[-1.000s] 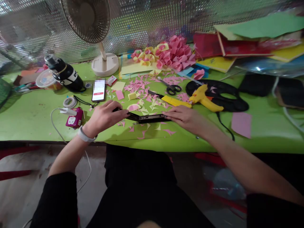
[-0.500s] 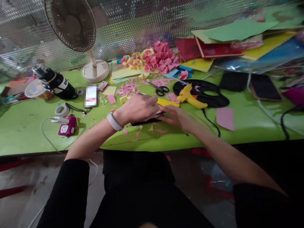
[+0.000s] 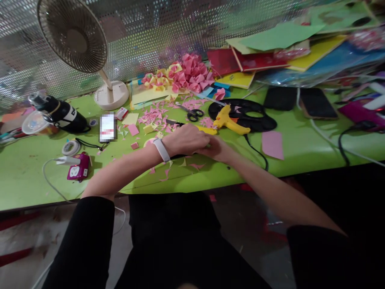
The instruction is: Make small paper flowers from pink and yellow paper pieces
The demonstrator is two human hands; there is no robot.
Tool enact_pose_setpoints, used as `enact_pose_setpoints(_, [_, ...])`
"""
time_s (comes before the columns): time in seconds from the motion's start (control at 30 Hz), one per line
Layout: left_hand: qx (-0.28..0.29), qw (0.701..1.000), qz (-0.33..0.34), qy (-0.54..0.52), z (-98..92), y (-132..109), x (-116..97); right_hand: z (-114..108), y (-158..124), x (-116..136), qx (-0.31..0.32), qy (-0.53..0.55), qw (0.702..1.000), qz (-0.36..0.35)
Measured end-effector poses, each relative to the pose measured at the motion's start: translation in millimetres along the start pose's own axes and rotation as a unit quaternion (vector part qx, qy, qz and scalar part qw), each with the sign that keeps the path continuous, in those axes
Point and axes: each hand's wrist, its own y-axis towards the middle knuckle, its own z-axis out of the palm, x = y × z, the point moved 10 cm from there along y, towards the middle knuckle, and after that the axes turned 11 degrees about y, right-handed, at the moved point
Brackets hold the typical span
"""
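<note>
Black object (image 3: 179, 156) shows beneath the curled hands (image 3: 188, 139), which touch.

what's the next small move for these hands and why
Probably ease the left hand slightly away from the right hand: the two meet at the fingers and hide most of the dark object below them, so how it is held can't be seen; parting them a little should uncover it.
</note>
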Motion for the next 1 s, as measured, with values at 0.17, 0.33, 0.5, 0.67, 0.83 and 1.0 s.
enact_pose_setpoints(0.17, [-0.003, 0.997, -0.001, -0.075, -2.9, -6.2, 3.4, -0.7, -0.2, 9.5, 0.001, 0.042, 0.999, -0.011])
enact_pose_setpoints(0.33, [0.011, 0.986, -0.033, -0.165, -0.9, -15.3, 19.1, -1.4, 2.9, 7.7, -0.01, 0.086, 0.996, 0.019])
enact_pose_setpoints(0.5, [0.026, 0.979, -0.102, -0.177, 7.8, -22.4, 27.8, -3.3, 5.7, 5.1, -0.024, 0.085, 0.995, 0.055])
enact_pose_setpoints(0.67, [0.0, 0.979, -0.149, -0.142, 9.6, -28.4, 22.2, -7.9, 4.8, 1.8, -0.045, 0.092, 0.992, 0.077])
enact_pose_setpoints(0.83, [-0.013, 0.983, -0.148, -0.105, 12.8, -35.1, 19.6, -7.6, 4.3, -1.9, -0.053, 0.087, 0.992, 0.071])
enact_pose_setpoints(1.0, [-0.076, 0.982, -0.118, -0.125, 11.9, -38.3, 20.0, -7.2, 3.9, -4.6, -0.061, 0.104, 0.99, 0.069])
